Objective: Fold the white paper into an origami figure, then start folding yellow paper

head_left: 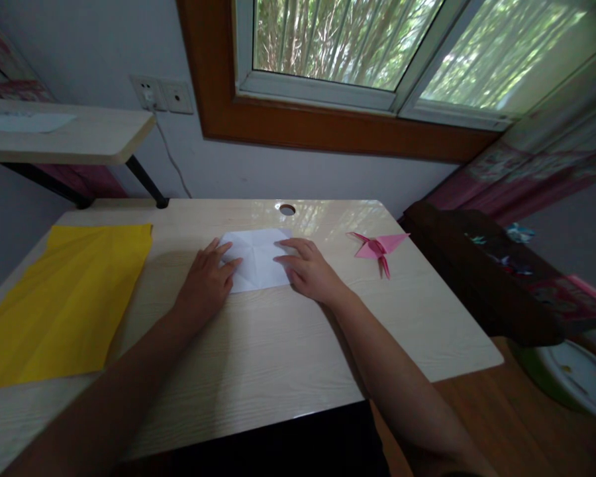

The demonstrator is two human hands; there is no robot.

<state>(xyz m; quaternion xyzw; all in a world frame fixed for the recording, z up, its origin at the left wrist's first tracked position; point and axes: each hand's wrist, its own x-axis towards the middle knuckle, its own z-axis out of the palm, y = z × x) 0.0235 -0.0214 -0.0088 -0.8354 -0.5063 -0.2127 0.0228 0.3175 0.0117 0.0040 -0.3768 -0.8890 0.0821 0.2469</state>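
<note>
A creased sheet of white paper (256,261) lies flat on the light wooden desk (278,351), between my two hands. My left hand (208,278) rests on its left edge, fingers spread apart. On the right edge lies my right hand (308,268), its fingers stretched out over the paper. Both hands partly cover the sheet's sides. To the right of my right hand sits a folded pink paper figure (377,248) with pointed ends, touched by neither hand.
A large yellow sheet (74,298) covers the desk's left side. Above the back left corner stands a raised shelf (114,136) on black legs. A round cable hole (287,210) is near the back edge. Beyond the right edge are a dark wooden piece of furniture (467,271) and a round lidded container (576,374).
</note>
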